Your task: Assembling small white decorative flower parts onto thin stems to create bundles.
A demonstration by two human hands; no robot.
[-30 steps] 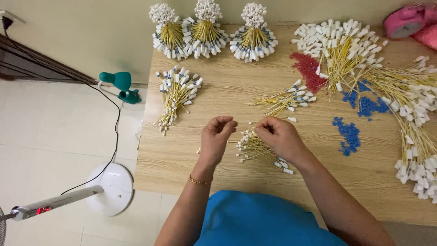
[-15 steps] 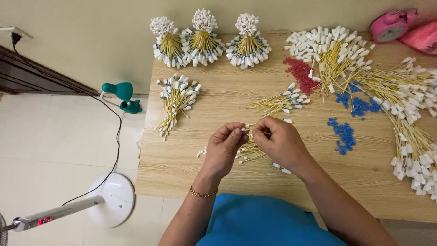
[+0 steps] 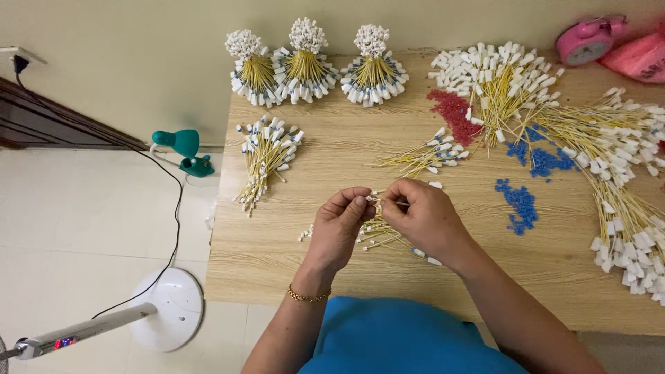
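My left hand (image 3: pixel 339 228) and my right hand (image 3: pixel 424 216) meet over the wooden table (image 3: pixel 277 256), fingertips pinched together on one thin yellow stick with a white tip (image 3: pixel 379 201). Under the hands lies a small loose pile of the same sticks (image 3: pixel 377 232). Another small pile of sticks (image 3: pixel 424 156) lies just beyond the hands. A few blue beads (image 3: pixel 519 204) are scattered to the right of my right hand.
Three tied upright bundles (image 3: pixel 305 66) stand at the table's far edge. A flat bundle (image 3: pixel 263 159) lies at left. Large heaps of sticks (image 3: pixel 609 159), red beads (image 3: pixel 454 114), a pink clock (image 3: pixel 585 38). A fan base (image 3: pixel 166 308), its black cable and a green lamp (image 3: pixel 183 149) stand by the table's left edge.
My hands have come together from slightly apart and now pinch one stick between them. The view has shifted a little; the piles on the table lie unchanged.
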